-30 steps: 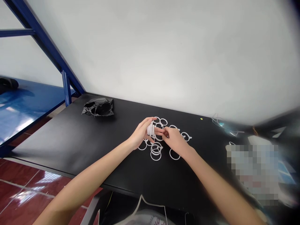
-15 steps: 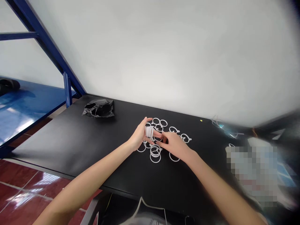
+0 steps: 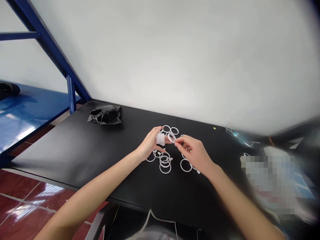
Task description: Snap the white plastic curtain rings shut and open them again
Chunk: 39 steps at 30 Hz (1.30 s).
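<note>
Several white rings (image 3: 160,138) sit stacked around the fingers of my left hand (image 3: 149,144), whose fingers stretch to the right through them, thumb and little finger apart. Just off those fingertips, my right hand (image 3: 193,150) pinches another white ring (image 3: 171,137) between thumb and fingers, tilted towards the left fingertips. Below the hands, a group of loose white rings with small tabs (image 3: 165,162) overlaps on the black tabletop. Two rings (image 3: 174,131) lie behind the left hand. Under the right hand are more rings (image 3: 186,165), partly covered by it.
A crumpled black plastic bag (image 3: 106,115) lies at the back left of the black table (image 3: 82,150). Clear plastic (image 3: 240,136) and a blurred pale package (image 3: 268,186) lie on the right. A blue metal frame (image 3: 50,50) stands to the left, and a white wall (image 3: 175,66) rises behind.
My right hand has moved slightly right and now shows a ring pinched at the left fingertips. The left hand stays nearly in place, its stacked rings more visible.
</note>
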Available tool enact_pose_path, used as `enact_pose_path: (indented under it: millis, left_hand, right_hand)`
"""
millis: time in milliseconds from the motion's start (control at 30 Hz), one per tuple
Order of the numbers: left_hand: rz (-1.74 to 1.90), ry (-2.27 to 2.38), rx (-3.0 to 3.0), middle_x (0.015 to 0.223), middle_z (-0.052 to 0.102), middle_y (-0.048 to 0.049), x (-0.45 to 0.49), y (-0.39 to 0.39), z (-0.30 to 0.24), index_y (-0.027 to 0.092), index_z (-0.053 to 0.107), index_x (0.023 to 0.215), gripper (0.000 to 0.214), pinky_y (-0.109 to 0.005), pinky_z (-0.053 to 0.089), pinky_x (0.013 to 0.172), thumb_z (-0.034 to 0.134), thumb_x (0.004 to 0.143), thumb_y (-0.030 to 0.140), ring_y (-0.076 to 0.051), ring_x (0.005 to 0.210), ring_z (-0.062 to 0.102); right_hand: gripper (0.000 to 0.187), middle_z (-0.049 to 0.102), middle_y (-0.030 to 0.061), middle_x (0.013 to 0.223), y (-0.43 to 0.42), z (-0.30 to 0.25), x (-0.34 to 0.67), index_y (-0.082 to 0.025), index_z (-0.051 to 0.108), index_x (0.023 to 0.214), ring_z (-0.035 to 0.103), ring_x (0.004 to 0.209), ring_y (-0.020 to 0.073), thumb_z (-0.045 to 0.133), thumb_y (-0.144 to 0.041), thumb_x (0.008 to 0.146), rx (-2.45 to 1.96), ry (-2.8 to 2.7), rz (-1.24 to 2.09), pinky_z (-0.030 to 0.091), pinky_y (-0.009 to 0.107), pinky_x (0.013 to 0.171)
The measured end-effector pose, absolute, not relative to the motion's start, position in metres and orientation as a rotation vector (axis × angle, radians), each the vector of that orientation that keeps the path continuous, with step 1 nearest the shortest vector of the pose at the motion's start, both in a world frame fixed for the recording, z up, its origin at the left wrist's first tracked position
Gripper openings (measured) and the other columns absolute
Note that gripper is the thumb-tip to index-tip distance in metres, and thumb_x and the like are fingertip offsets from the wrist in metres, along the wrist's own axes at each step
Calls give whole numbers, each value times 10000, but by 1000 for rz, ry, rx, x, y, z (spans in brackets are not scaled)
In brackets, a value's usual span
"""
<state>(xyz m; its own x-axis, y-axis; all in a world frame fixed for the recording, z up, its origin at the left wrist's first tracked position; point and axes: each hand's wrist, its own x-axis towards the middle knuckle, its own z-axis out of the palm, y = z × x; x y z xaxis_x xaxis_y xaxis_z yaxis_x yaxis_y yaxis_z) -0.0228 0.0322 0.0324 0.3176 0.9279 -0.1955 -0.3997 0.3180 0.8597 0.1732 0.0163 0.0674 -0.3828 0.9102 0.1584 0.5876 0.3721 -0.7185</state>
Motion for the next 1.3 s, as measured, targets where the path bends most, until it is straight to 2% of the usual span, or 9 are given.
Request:
enact_pose_path:
  millis: [133, 267, 400, 600, 867, 1000, 1133, 1233, 1300]
  left_hand:
    - [981, 687, 770, 1040, 707, -145, -25, 34, 32, 190, 472, 1260, 454, -262, 570, 523, 486, 924, 494, -278, 1011, 671]
    - [1006, 659, 790, 1155, 677, -166, -26, 36, 33, 185, 530, 1236, 413, -289, 589, 614, 491, 931, 460, -294, 1112, 627]
    - [1004, 662, 819, 1181, 665, -182, -26, 35, 35, 155, 578, 1191, 404, -289, 589, 631, 485, 937, 455, -308, 1144, 607]
    - [999, 677, 836, 1167, 671, -184, -26, 34, 37, 168, 554, 1216, 434, -297, 584, 610, 510, 918, 481, -324, 1131, 618]
    - [992, 843, 869, 957, 698, -132, -21, 31, 34, 164, 580, 1103, 394, -286, 575, 528, 543, 893, 495, -268, 926, 675]
    - [889, 663, 806, 950, 700, -148, -16, 25, 34, 153, 553, 1158, 470, -288, 577, 522, 456, 923, 547, -268, 925, 671]
    - [866, 561, 765, 1056, 697, -165, -16, 23, 35, 169, 528, 1230, 497, -273, 577, 558, 405, 944, 556, -269, 1005, 653]
    - [845, 530, 761, 1130, 679, -174, -17, 23, 37, 178, 499, 1281, 510, -275, 579, 580, 401, 948, 551, -289, 1084, 625]
    - [820, 522, 760, 1127, 672, -183, -18, 23, 38, 174, 450, 1341, 551, -290, 584, 587, 380, 952, 558, -299, 1095, 618]
  right_hand:
    - [221, 668, 41, 885, 17, 60, 170, -240, 693, 1022, 551, 615, 139, 504, -318, 938, -1232, -2072, 727, 461, 276, 567]
    - [167, 657, 29, 777, 13, 54, 169, -210, 683, 873, 536, 551, 130, 565, -325, 898, -1322, -1978, 703, 454, 276, 544]
    - [110, 666, 21, 800, 9, 40, 157, -206, 683, 835, 517, 509, 112, 641, -308, 840, -1367, -2194, 745, 434, 275, 540]
    - [173, 667, 27, 732, 15, 27, 153, -197, 635, 689, 593, 617, 161, 571, -215, 848, -1505, -2273, 628, 428, 280, 582]
    - [172, 619, 3, 618, 22, 45, 182, -203, 657, 756, 453, 451, 118, 587, -323, 857, -1423, -1920, 511, 409, 286, 517]
    - [194, 606, 19, 668, 20, 45, 174, -196, 689, 805, 483, 506, 127, 555, -306, 892, -1293, -1903, 486, 412, 283, 520]
    - [221, 599, 21, 664, 18, 41, 171, -193, 687, 810, 500, 527, 135, 546, -332, 908, -1322, -1861, 540, 413, 287, 520]
    - [225, 634, 37, 692, 16, 38, 175, -185, 679, 819, 556, 563, 155, 559, -359, 897, -1364, -1752, 652, 445, 292, 531]
    - [228, 672, 59, 792, 15, 37, 177, -184, 681, 904, 600, 619, 168, 585, -389, 882, -1356, -1675, 772, 482, 292, 549]
